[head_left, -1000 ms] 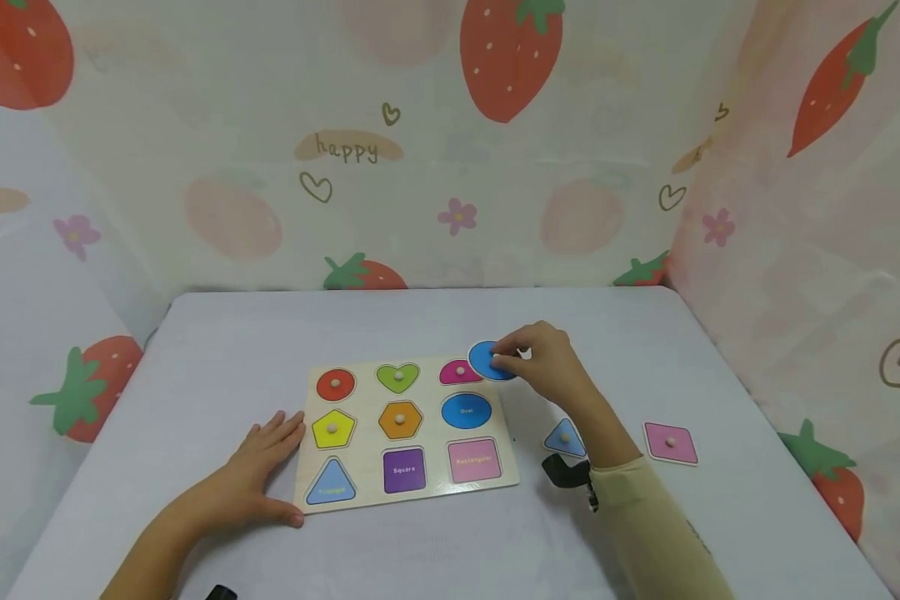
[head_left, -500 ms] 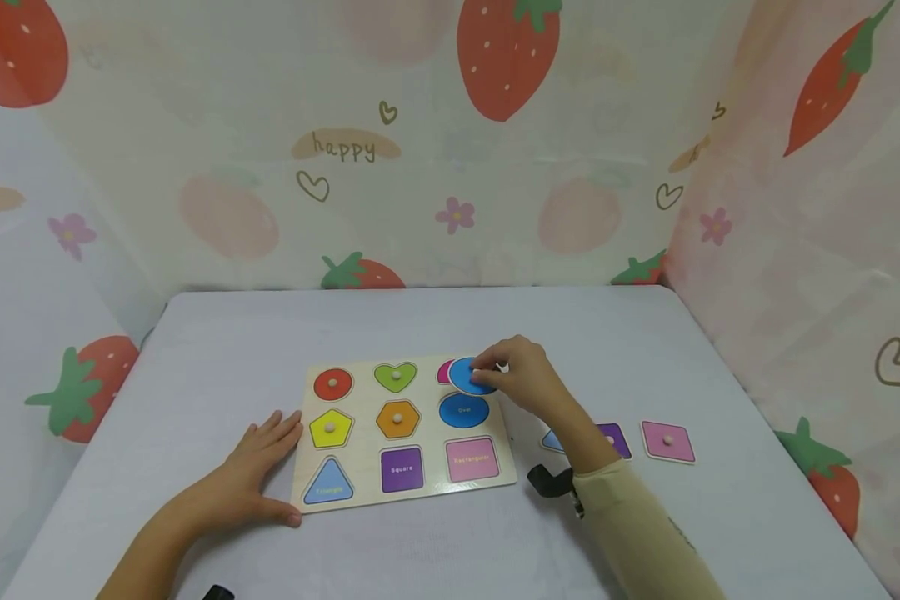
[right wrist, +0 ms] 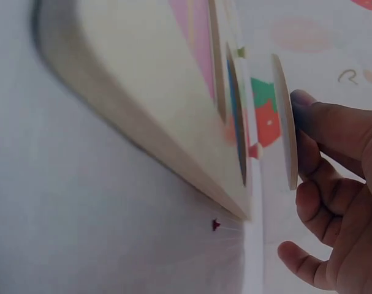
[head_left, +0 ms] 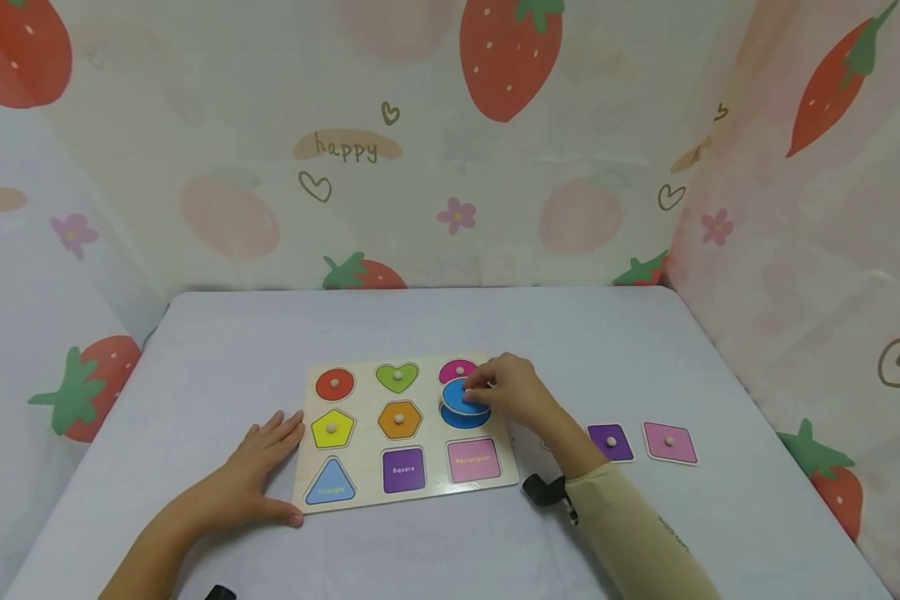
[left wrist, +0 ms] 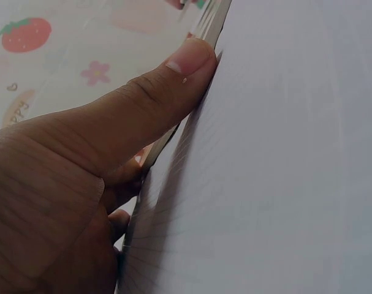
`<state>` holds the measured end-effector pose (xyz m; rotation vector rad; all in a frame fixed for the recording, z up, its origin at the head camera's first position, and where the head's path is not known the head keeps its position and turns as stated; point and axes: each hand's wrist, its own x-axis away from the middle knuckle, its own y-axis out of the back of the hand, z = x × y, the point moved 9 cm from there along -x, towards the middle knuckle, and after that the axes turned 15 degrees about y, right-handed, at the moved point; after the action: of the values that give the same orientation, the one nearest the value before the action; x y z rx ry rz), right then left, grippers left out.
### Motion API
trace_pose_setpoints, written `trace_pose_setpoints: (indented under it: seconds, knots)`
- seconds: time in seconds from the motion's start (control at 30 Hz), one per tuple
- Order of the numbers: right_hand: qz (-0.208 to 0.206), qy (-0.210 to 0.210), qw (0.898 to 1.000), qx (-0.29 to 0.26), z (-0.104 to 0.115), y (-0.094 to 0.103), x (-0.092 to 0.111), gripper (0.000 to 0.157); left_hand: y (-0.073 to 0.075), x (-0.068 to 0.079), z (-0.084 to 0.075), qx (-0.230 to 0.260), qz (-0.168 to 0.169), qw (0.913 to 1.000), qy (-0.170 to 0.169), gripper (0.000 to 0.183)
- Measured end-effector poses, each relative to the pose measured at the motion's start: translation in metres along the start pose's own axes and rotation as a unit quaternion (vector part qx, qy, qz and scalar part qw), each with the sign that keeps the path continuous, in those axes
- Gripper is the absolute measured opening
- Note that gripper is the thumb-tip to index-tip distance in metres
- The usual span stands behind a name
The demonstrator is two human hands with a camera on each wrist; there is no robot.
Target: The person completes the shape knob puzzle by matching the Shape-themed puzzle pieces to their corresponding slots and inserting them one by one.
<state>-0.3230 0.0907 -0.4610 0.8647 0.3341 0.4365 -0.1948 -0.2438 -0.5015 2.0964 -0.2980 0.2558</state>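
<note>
My right hand (head_left: 516, 390) pinches a blue oval puzzle piece (head_left: 456, 393) by its knob. The piece hangs over the blue oval slot (head_left: 467, 422) of the wooden shape board (head_left: 366, 402); in the right wrist view a gap shows between the oval piece (right wrist: 285, 122) and the board. My left hand (head_left: 258, 471) lies beside the board, fingertips at its left edge and thumb (left wrist: 173, 76) against the front left corner. Knobbed pieces sit in the top row and in the yellow pentagon (head_left: 333, 428) and orange hexagon (head_left: 400, 427) places.
Along the board's front are printed triangle (head_left: 331, 483), square (head_left: 403, 469) and rectangle (head_left: 474, 460) slots. A purple square piece (head_left: 610, 442) and a pink rectangle piece (head_left: 670, 442) lie right of my wrist. My right forearm mostly hides the blue triangle piece.
My right hand has carried the oval piece left and toward me, from over the board's far right corner to above the oval slot. The purple square piece has come into view. The left hand stays put.
</note>
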Motion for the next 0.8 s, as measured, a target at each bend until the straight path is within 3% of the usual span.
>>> trace_pose_setpoints:
  seconds: [0.2, 0.8]
  knots:
    - [0.012, -0.013, 1.0, -0.003, -0.005, -0.009, 0.001, 0.016, -0.001, 0.0, 0.0, 0.0, 0.001, 1.0, 0.003, 0.133]
    - [0.035, 0.0, 0.999, 0.01, -0.004, -0.017, 0.001, 0.015, -0.001, -0.001, 0.002, -0.002, 0.001, 1.0, 0.0, 0.133]
